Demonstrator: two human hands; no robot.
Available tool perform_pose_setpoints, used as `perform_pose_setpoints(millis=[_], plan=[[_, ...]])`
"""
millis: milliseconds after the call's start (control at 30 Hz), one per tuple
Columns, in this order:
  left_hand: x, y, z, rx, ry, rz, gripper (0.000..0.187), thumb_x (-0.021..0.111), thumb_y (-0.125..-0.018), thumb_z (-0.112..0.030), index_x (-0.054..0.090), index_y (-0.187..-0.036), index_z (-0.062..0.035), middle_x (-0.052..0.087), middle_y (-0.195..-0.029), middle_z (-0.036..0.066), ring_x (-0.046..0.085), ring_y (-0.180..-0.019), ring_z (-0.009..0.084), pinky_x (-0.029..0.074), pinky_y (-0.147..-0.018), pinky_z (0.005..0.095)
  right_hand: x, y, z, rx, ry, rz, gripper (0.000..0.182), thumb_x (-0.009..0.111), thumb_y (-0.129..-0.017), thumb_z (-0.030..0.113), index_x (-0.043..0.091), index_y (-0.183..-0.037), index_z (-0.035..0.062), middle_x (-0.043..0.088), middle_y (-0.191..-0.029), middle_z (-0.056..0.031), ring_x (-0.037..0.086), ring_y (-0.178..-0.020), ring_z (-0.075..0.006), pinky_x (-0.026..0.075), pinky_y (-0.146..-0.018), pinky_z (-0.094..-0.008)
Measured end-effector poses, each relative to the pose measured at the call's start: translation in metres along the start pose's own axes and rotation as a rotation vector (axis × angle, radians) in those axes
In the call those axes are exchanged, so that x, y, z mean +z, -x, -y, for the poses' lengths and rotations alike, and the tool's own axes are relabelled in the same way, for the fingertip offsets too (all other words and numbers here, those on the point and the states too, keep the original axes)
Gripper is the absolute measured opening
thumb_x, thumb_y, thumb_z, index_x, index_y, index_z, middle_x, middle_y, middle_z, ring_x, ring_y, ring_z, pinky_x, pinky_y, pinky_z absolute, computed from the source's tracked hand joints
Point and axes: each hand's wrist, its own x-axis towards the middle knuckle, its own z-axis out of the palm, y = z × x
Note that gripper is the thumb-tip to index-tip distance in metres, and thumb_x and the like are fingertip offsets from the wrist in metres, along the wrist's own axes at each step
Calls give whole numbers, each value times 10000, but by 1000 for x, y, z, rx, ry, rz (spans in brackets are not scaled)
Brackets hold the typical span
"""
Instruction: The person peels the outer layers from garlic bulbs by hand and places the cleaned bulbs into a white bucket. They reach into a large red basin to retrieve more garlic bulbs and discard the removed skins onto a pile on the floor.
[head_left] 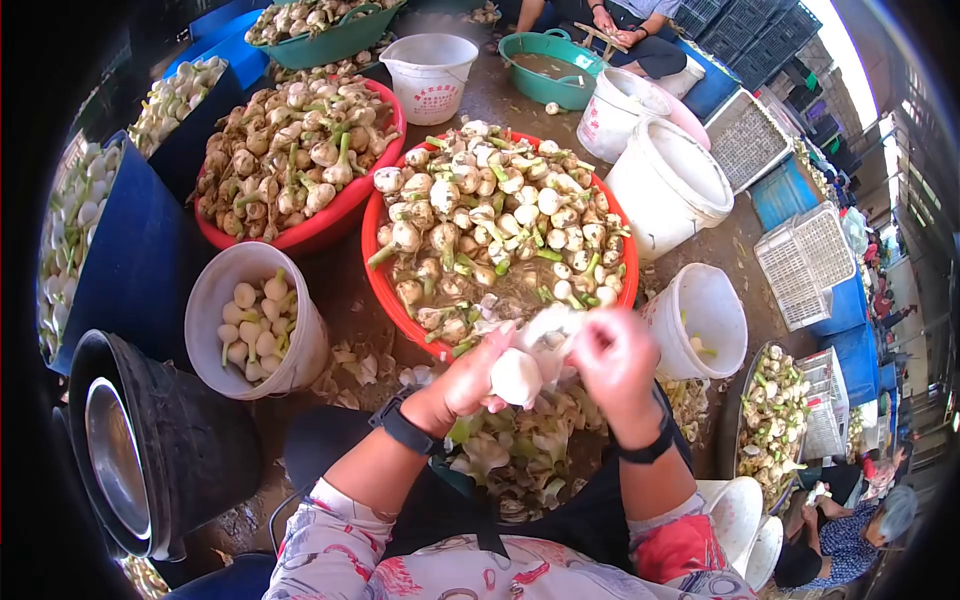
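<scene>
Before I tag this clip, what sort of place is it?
Probably a garlic-cleaning or peeling shed: a red basin heaped with dirty garlic bulbs, a bucket holding clean white bulbs, and stacked dark crates beyond.

A black bucket (205, 450) stands at 8 o'clock, a green basin (553, 95) of murky water between 12 and 1, dark stacked crates (762, 45) between 1 and 2, and a person in patterned clothing (848, 550) at 4.
</scene>
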Motion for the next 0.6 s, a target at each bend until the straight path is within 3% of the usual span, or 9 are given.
perform_pose_setpoints(millis=[67, 133, 200, 267, 300, 333, 400, 533, 600], plan=[[4, 0, -6, 76, 10, -43, 789, 147, -808, -653, 533, -1010, 5, 571, -573, 68, 426, -361, 61, 296, -322, 153, 2, -2, -31, 467, -364, 39, 71, 616, -676, 23, 571, -730, 32, 563, -612, -89, 528, -504, -142, 423, -486, -270], [-2, 0, -6, 99, 30, -37, 766, 196, -804, -652, 528, -1011, 6, 580, -611, 72, 455, -398, 63, 311, -345, 152, 3, 10, -31, 276, -186, 99, 83, 622, -689, 80, 574, -729, 26, 578, -635, -107, 549, -530, -181, 431, -505, -281], [-6, 0, -4, 110, 53, -27, 746, 244, -801, -651, 522, -1012, 8, 589, -649, 75, 484, -435, 64, 325, -368, 152, -4, 17, -12, 101, 160, 550, 147, 620, -706, 179, 571, -716, 41, 582, -658, -124, 565, -578, -245, 441, -531, -314], [-6, -1, -3, 261, 35, 35, 485, 392, -856, -455, 505, -1024, -14, 590, -755, 53, 531, -539, 66, 360, -423, 145, 7, 42, -30, 184, 132, 903, 200, 604, -722, 249, 563, -715, 53, 576, -666, -125, 558, -609, -285, 438, -537, -340], [-6, -1, -3, 230, 95, 37, 393, 500, -820, -341, 482, -1034, -12, 582, -850, 67, 566, -655, 104, 422, -544, 182, 8, 51, -34, 218, 208, 1063, 212, 589, -743, 248, 559, -748, 39, 564, -646, -137, 552, -607, -291, 431, -545, -353], [-8, -4, -4, 238, 91, 42, 393, 500, -820, -341, 482, -1034, -12, 582, -850, 67, 566, -655, 104, 422, -544, 182, 9, 47, -34, 212, 214, 1058, 212, 589, -743, 248, 559, -748, 39, 564, -646, -137, 552, -607, -291, 431, -545, -353], [-9, -6, 5, 334, 209, -17, 435, 572, -753, -377, 515, -997, -22, 563, -911, 124, 563, -808, 203, 449, -740, 293, 9, 45, -32, 529, -133, 553, 185, 549, -786, 212, 568, -808, 29, 578, -666, -147, 568, -629, -267, 432, -575, -344], [-10, -9, 9, 403, 403, 31, 322, 581, -780, -301, 548, -937, -22, 557, -945, 120, 539, -906, 212, 443, -787, 314, 38, 64, -23, 192, -440, 526, 161, 514, -825, 159, 552, -869, 10, 587, -707, -137, 564, -640, -190, 431, -596, -315], [-7, -11, 8, 372, 443, 42, 243, 553, -817, -227, 551, -941, -18, 571, -921, 111, 546, -891, 202, 447, -790, 326, 43, 61, -15, 320, -645, 510, 178, 525, -826, 175, 533, -859, 0, 574, -688, -125, 545, -616, -193, 421, -581, -333]])
